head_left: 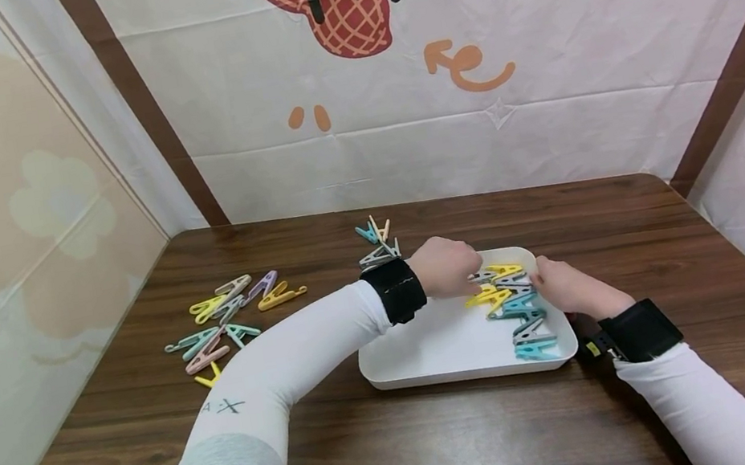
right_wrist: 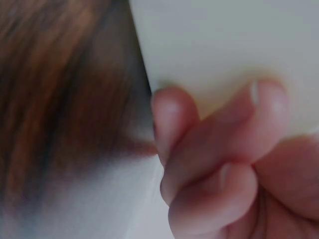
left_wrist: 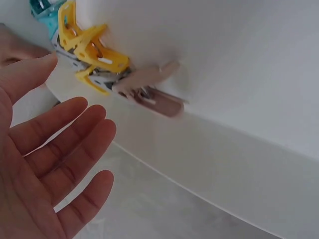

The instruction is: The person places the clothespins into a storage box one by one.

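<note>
My left hand (head_left: 447, 265) hangs over the far side of a white tray (head_left: 427, 346). Its fingers are spread and hold nothing in the left wrist view, beside a pinkish clothespin (left_wrist: 167, 104) in the tray. Yellow clothespins (head_left: 488, 297), teal clothespins (head_left: 538, 351) and grey ones lie bunched along the tray's right side. At the right wall, my right hand (head_left: 574, 286) grips the tray's edge, its curled fingers close up against the white side in the right wrist view. Part of the left hand's fingers is hidden in the head view.
Several loose clothespins (head_left: 276, 296) in yellow, purple, teal, pink and grey lie on the brown table (head_left: 408, 454) left of the tray. A smaller group of clothespins (head_left: 379, 254) sits behind my left wrist. A printed cloth (head_left: 361, 161) hangs behind the table.
</note>
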Demonstrator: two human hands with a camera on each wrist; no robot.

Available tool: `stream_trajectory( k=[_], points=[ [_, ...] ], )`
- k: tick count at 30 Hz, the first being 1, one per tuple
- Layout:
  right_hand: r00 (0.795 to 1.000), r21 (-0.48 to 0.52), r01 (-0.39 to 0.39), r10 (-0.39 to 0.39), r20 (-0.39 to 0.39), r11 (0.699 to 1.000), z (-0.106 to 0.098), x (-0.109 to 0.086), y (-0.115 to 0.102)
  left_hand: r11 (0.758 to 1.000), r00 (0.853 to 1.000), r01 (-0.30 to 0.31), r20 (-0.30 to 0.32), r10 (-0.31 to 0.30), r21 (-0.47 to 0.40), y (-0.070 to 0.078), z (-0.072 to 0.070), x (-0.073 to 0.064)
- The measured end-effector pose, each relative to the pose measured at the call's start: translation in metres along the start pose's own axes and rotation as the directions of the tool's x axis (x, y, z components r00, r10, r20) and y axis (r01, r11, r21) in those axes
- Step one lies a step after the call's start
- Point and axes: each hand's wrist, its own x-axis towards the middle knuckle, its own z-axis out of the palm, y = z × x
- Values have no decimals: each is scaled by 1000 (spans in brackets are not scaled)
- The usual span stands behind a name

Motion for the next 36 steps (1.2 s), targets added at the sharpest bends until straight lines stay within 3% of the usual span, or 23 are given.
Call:
stream_trajectory(
  k=[6, 9, 12, 16, 21, 26, 31, 36],
  points=[
    [1000, 11, -2, 2, 1, 1000, 0, -1, -1, 997, 998, 51, -37, -54, -65, -15, -6, -10],
    [1000, 10, -2, 2, 2, 1000, 0, -2, -1, 992, 992, 83, -86, -91, -92, -28, -9, -16],
    [1000, 6, -4, 4, 1, 1000, 0, -2, -1, 981, 976, 146, -146, -164, -127, -48, -11, -23],
    [1000, 10, -12, 12, 4, 1000, 1, -1, 0, 945, 937, 252, -191, -292, -208, -80, -10, -33],
    [1000, 8, -15, 15, 7, 1000, 1, 0, -1, 886, 893, 358, -170, -417, -293, -119, 1, -45],
    [1000, -9, -17, 17, 0, 1000, 1, 0, -1, 866, 881, 396, -138, -452, -306, -147, 24, -50],
    [1000, -4, -21, 21, -3, 1000, 2, 1, -1, 835, 858, 464, -83, -507, -296, -160, 46, -45],
    [1000, 0, -8, 8, -17, 1000, 1, 1, -1, 804, 827, 541, -17, -561, -247, -164, 58, -37]
  ],
)
